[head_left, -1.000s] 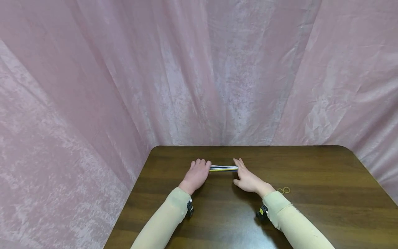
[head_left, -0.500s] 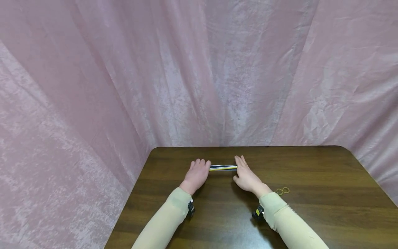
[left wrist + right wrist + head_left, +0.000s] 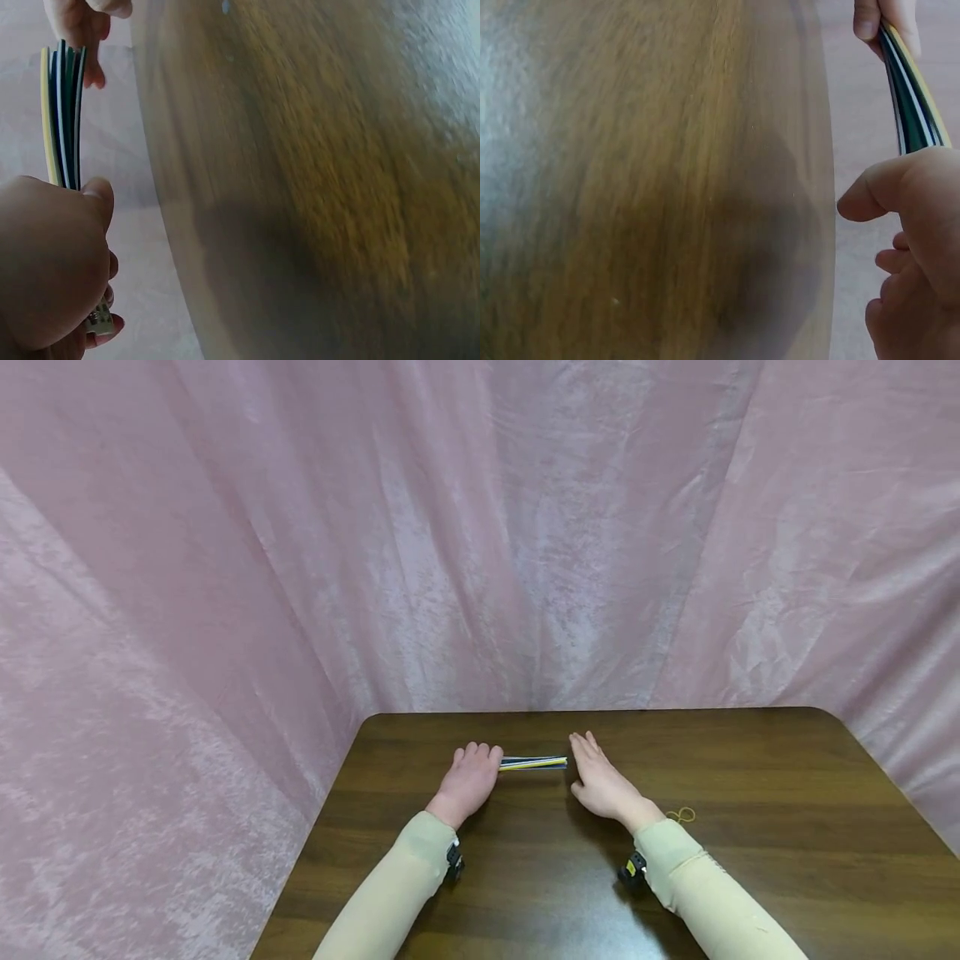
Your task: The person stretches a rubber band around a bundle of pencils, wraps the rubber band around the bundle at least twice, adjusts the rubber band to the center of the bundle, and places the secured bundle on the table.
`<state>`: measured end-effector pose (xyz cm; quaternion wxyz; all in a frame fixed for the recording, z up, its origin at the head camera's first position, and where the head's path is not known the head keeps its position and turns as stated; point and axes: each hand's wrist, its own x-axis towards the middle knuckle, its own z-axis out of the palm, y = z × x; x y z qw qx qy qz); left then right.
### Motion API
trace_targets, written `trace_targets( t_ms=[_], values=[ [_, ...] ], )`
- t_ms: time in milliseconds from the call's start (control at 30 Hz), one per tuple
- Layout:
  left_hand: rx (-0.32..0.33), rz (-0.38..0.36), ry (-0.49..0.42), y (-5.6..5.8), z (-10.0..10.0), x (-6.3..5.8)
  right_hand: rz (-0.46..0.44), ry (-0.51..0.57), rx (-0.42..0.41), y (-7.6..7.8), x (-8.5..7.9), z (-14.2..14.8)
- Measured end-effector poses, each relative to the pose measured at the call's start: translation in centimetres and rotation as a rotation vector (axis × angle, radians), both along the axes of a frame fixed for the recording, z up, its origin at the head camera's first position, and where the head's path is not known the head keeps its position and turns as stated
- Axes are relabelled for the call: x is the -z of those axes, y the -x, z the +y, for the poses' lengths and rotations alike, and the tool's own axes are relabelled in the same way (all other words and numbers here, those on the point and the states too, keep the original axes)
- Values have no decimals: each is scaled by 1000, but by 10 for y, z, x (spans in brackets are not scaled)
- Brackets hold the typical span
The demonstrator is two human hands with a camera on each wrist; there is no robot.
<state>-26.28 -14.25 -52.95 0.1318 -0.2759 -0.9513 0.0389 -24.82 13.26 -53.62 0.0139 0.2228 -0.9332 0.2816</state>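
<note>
My left hand [image 3: 468, 779] grips one end of a bundle of long thin sticks [image 3: 534, 763], coloured yellow, white and dark green. In the left wrist view, the sticks [image 3: 61, 124] run out past the thumb, their tips slightly uneven. A pale printed piece [image 3: 100, 319] shows below the curled fingers; what it is I cannot tell. Just off the bundle's free end stands my right hand [image 3: 602, 785], fingers straight and palm turned toward the tips. A narrow gap separates the two in the head view.
A yellow rubber band [image 3: 681, 815], twisted into a figure eight, lies on the brown wooden table [image 3: 780, 827] beside the right wrist. Pink curtains [image 3: 480, 543] hang behind the table's far edge and along the left.
The right hand was touching the bundle's end and has drawn back slightly to the right. The left hand, still holding the bundle, has shifted slightly left.
</note>
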Motion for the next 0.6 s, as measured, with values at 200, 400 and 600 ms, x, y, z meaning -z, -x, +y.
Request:
trace_targets(
  t_ms=[200,400,600],
  values=[
    [9,-31,18,-2,2,-6,-72,-10,-55,-2,3,-5],
    [-5,-48,34,-4,5,-11,-79,-2,-53,-2,4,-6],
    [7,-26,50,-3,6,-7,-37,-8,-58,-2,5,-6]
  ],
)
